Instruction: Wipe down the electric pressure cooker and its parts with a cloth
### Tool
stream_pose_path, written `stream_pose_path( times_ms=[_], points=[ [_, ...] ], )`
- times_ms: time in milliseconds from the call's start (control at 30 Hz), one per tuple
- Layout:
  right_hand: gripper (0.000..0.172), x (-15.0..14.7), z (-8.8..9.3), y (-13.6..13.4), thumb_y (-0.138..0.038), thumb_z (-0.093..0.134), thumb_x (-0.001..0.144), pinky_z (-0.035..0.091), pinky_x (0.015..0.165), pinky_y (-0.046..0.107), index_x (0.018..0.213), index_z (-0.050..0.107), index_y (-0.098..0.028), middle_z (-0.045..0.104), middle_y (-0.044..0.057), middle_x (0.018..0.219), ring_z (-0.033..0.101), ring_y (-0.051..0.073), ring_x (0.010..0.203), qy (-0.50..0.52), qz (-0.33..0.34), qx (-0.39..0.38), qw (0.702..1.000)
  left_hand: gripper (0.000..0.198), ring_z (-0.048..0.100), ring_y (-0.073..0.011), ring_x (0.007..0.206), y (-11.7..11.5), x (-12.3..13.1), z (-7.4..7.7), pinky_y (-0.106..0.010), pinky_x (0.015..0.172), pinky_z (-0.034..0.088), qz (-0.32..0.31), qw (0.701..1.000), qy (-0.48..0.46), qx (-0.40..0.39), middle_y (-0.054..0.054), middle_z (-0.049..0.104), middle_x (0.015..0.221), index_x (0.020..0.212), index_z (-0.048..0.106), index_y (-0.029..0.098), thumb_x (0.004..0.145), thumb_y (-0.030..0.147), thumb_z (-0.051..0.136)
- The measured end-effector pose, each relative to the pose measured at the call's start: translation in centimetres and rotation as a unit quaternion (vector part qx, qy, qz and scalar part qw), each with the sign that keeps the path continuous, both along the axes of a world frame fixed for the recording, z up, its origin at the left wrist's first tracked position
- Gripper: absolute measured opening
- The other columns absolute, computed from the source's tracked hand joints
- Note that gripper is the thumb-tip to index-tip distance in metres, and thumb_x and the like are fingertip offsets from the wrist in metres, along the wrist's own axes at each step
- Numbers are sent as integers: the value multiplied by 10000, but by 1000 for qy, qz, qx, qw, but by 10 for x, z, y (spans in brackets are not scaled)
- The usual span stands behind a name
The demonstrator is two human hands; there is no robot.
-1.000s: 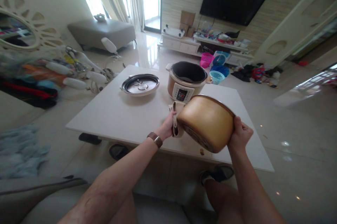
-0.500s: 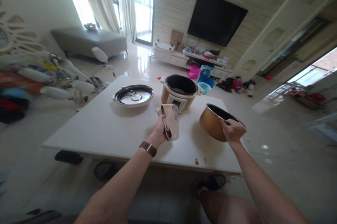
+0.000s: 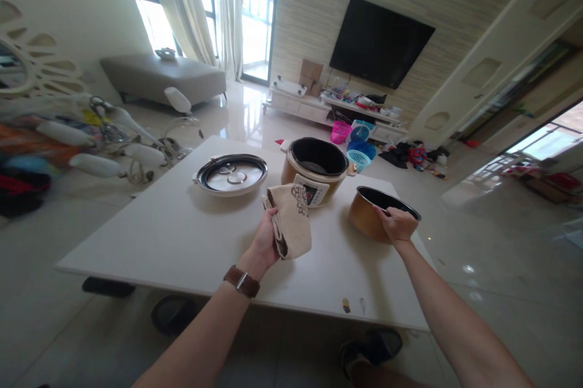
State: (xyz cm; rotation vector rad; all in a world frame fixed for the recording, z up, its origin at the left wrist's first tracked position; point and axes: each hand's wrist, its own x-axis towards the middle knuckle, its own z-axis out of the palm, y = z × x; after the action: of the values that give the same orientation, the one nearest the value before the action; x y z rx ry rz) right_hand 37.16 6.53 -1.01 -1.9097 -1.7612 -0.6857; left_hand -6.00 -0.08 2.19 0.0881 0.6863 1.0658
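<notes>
Here the left hand [image 3: 263, 243] is closed tight around a beige cloth [image 3: 294, 227], fingers curled over its bunched near edge, so that the rest of the cloth hangs loose above and to the right of the fist. A brown-strapped watch [image 3: 241, 282] sits on that wrist. The hand and cloth are raised over the white tabletop [image 3: 182, 236]; whether the cloth touches it cannot be told.

The right hand [image 3: 397, 224] is clamped on the near rim of a golden-brown pot [image 3: 363, 222], the thumb lying along the rim's inner side and the fingers wrapped down the outer wall. The pot is on the tabletop, open side up, well to the right of the left hand; its dark inside shows beyond the knuckles.

Between the hands and a little farther off stands the cooker [image 3: 319, 160], lidless, its dark well open. The hanging cloth covers part of its front panel from this view. The lid [image 3: 231, 173] lies on the tabletop to the left of the cooker, beyond the left hand and apart from it.

Two small scraps [image 3: 353, 305] lie at the tabletop's near edge, between the forearms. Beyond the cooker, on the floor, are a blue basket [image 3: 361, 156] and a pink one [image 3: 337, 131], with a dark TV [image 3: 380, 42] on the far wall. A sandal [image 3: 175, 314] shows under the tabletop below the left forearm.
</notes>
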Motion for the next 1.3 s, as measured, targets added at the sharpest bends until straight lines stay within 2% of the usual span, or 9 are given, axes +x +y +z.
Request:
stream_pose_path(
  times_ms=[200, 367, 500, 800, 933, 1100, 1200, 1267, 1300],
  points=[
    [720, 4, -8, 16, -791, 474, 968, 222, 641, 339, 563, 564, -202, 626, 105, 616, 437, 172, 603, -4, 3, -9, 1000, 536, 809, -332, 974, 6, -8, -8, -483, 966, 630, 11, 1000, -14, 12, -164, 838, 1066, 1340, 709, 89, 967, 427, 524],
    [649, 14, -22, 18, -710, 501, 995, 205, 664, 352, 598, 565, -200, 599, 98, 639, 420, 177, 628, -2, -37, -29, 999, 531, 802, -339, 1052, 9, -12, -11, -507, 1024, 613, 35, 999, -14, 28, -159, 838, 1097, 1354, 708, 120, 945, 413, 540],
    [586, 23, -34, 6, -623, 418, 1051, 208, 684, 364, 657, 551, -210, 604, 108, 688, 427, 194, 651, -25, -34, -62, 997, 532, 795, -340, 1090, 11, -13, -9, -511, 1049, 604, 55, 997, -30, 53, -155, 834, 1136, 1369, 704, 134, 924, 387, 558],
    [393, 31, -52, -37, -409, 353, 1073, 282, 743, 378, 777, 533, -223, 643, 122, 809, 524, 246, 793, -80, 77, -165, 980, 534, 787, -335, 1124, 11, -17, -1, -507, 1062, 603, 100, 993, -40, 45, -144, 831, 1163, 1375, 699, 141, 926, 385, 544],
    [320, 18, -35, -44, -412, 406, 1041, 317, 778, 382, 872, 590, -211, 685, 139, 905, 558, 271, 886, -42, 80, -165, 982, 549, 777, -331, 1159, 12, -21, 2, -504, 1085, 591, 129, 989, -63, 44, -143, 825, 1190, 1400, 684, 142, 924, 377, 545],
    [211, -43, 17, -29, -407, 554, 934, 386, 812, 375, 965, 620, -209, 694, 136, 1015, 595, 280, 960, 98, 117, -90, 984, 566, 768, -327, 1189, 13, -26, 8, -500, 1105, 580, 165, 981, -88, 54, -139, 817, 1222, 1430, 666, 151, 925, 375, 541],
    [192, -93, 45, -4, -406, 672, 894, 415, 751, 334, 900, 617, -222, 690, 69, 915, 575, 214, 802, 307, 132, -139, 932, 567, 769, -331, 1185, 11, -27, 11, -504, 1102, 581, 174, 979, -91, 47, -140, 819, 1213, 1436, 662, 147, 931, 373, 538],
    [178, -120, 56, 18, -352, 712, 888, 436, 690, 305, 844, 609, -214, 681, 47, 842, 576, 186, 728, 539, 57, -189, 819, 561, 771, -331, 1180, 8, -27, 14, -502, 1097, 584, 175, 980, -91, 36, -142, 822, 1202, 1438, 660, 142, 944, 370, 523],
    [184, -130, 59, 30, -357, 672, 927, 452, 653, 298, 842, 603, -209, 678, 49, 820, 587, 181, 692, 578, 36, -201, 790, 555, 772, -329, 1177, 7, -27, 15, -499, 1095, 586, 175, 980, -90, 29, -143, 824, 1195, 1437, 659, 139, 954, 368, 512]
  ],
)
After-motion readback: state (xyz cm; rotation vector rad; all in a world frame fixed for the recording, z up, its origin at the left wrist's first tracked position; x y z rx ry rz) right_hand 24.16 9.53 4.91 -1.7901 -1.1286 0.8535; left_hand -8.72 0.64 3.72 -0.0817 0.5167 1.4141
